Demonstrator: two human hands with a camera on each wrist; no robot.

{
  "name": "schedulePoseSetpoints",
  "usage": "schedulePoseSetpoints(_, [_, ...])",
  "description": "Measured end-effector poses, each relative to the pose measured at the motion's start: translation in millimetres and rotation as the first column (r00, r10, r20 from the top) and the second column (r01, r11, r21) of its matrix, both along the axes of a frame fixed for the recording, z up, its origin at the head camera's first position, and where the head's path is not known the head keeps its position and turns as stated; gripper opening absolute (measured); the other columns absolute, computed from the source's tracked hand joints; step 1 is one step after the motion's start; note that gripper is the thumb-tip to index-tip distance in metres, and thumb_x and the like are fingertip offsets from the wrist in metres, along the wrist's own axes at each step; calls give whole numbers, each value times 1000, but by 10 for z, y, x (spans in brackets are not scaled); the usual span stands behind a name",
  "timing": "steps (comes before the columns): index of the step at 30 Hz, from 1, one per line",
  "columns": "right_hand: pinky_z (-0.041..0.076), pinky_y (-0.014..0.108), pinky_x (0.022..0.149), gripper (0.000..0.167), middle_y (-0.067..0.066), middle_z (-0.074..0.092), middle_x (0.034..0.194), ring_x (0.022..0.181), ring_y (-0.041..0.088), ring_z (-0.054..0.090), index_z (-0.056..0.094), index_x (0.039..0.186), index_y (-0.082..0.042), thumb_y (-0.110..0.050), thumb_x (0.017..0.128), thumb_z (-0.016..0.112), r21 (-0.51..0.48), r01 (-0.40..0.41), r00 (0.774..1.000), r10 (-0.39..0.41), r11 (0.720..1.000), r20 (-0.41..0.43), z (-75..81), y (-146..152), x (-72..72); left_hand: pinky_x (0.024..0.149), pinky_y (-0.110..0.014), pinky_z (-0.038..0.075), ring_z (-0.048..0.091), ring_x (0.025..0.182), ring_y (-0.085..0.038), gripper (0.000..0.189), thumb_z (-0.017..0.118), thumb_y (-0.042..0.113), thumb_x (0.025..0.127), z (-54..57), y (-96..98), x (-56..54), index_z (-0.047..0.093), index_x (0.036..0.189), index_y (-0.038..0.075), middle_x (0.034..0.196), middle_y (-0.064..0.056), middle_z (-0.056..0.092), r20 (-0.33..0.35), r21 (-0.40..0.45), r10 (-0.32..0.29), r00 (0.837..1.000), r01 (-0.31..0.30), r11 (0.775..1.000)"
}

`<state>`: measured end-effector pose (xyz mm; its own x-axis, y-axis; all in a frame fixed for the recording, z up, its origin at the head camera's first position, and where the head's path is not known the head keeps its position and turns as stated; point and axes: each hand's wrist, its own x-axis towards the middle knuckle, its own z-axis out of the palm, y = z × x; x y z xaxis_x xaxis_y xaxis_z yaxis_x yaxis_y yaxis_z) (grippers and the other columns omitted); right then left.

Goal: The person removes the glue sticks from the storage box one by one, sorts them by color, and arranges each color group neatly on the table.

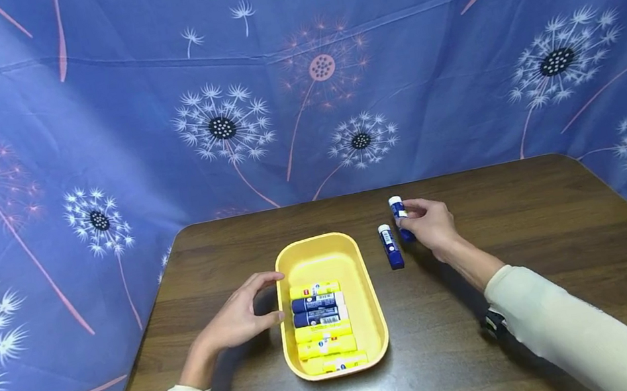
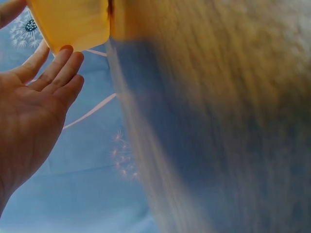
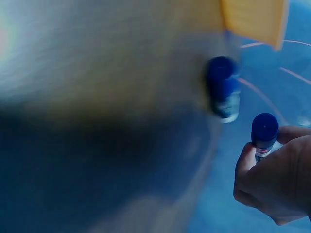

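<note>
A blue glue stick with a white cap (image 1: 396, 207) is pinched between the thumb and fingers of my right hand (image 1: 430, 222), near the back of the table. Its blue end (image 3: 265, 127) faces the right wrist camera. Just left of it a second blue glue stick (image 1: 391, 248) lies on the tabletop. My left hand (image 1: 240, 316) is at the left side of a yellow tray (image 1: 372, 321), fingers fairly straight, fingertips at the wall. Inside the tray, several yellow glue sticks (image 1: 327, 347) and two blue glue sticks (image 1: 315, 317) lie side by side in a column.
The dark wooden table (image 1: 537, 244) extends to the right of the hands. Behind it and at the left hangs a blue cloth (image 1: 302, 117) with a dandelion print, meeting the table's back edge.
</note>
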<state>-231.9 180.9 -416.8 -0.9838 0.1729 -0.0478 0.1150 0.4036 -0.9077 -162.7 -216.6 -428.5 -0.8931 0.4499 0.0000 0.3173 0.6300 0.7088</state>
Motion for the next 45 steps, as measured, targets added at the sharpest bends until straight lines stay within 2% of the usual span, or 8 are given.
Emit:
schedulePoseSetpoints(9, [46, 24, 73, 49, 17, 69, 107, 101, 27, 61, 63, 137, 0, -13, 90, 72, 140, 32, 999, -37, 990, 31, -318, 105, 133, 118, -60, 41, 51, 143, -31, 67, 81, 23, 86, 25, 3, 12, 53, 146, 19, 148, -2, 55, 13, -6, 7, 1000, -7, 1000])
schedulePoseSetpoints(23, [47, 42, 83, 49, 15, 70, 96, 92, 31, 65, 65, 132, 5, -17, 89, 73, 291, 17, 999, -8, 957, -34, -393, 38, 138, 117, -61, 40, 51, 142, -33, 66, 80, 26, 87, 6, -19, -12, 53, 146, 19, 147, -5, 56, -11, -10, 2, 1000, -2, 1000])
schedulePoseSetpoints(28, [48, 30, 79, 57, 19, 68, 110, 102, 29, 62, 58, 141, 3, -23, 92, 71, 207, 0, 999, -9, 978, 40, -285, 94, 115, 118, -60, 40, 51, 143, -31, 66, 80, 28, 88, 10, -12, -21, 52, 147, 18, 149, -3, 55, -3, -23, -5, 1000, 5, 1000])
schedulePoseSetpoints(31, [51, 21, 73, 58, 20, 63, 121, 101, 22, 61, 53, 147, 1, -19, 95, 68, 63, -4, 999, 0, 998, 54, -119, 111, 98, 118, -59, 40, 51, 143, -31, 66, 80, 27, 87, 18, -17, -23, 52, 147, 18, 149, -3, 55, 4, -22, -10, 1000, 10, 1000])
schedulePoseSetpoints(34, [53, 14, 76, 57, 21, 59, 127, 100, 13, 59, 52, 149, -2, -10, 96, 67, -100, -75, 997, 75, 992, -2, 70, 45, 75, 118, -61, 40, 51, 142, -33, 66, 80, 26, 87, 38, -32, -23, 52, 147, 19, 148, -5, 55, 1, -13, -9, 1000, 9, 1000])
schedulePoseSetpoints(39, [55, 17, 90, 58, 21, 60, 132, 103, 7, 63, 51, 149, 0, 4, 93, 66, -300, -332, 943, 324, 894, -77, 260, -289, 100, 117, -62, 40, 52, 142, -34, 66, 80, 26, 87, 53, -54, -16, 52, 147, 19, 148, -5, 55, 4, -10, -6, 1000, 6, 1000])
schedulePoseSetpoints(42, [58, 27, 97, 55, 26, 59, 139, 118, 26, 67, 53, 146, 2, 7, 93, 65, -335, -471, 877, 475, 816, -78, 298, -560, 163, 118, -60, 41, 52, 142, -32, 66, 81, 26, 87, 41, -34, -15, 53, 146, 18, 148, -4, 55, 9, -9, -7, 1000, 8, 1000])
schedulePoseSetpoints(45, [57, 36, 102, 53, 28, 53, 148, 133, 43, 56, 56, 144, -1, 6, 93, 65, -299, -580, 802, 595, 757, -50, 306, -811, 197, 118, -59, 41, 51, 143, -30, 66, 81, 26, 86, 34, -3, -18, 52, 146, 20, 149, -2, 54, 23, -10, -3, 1000, 3, 1000])
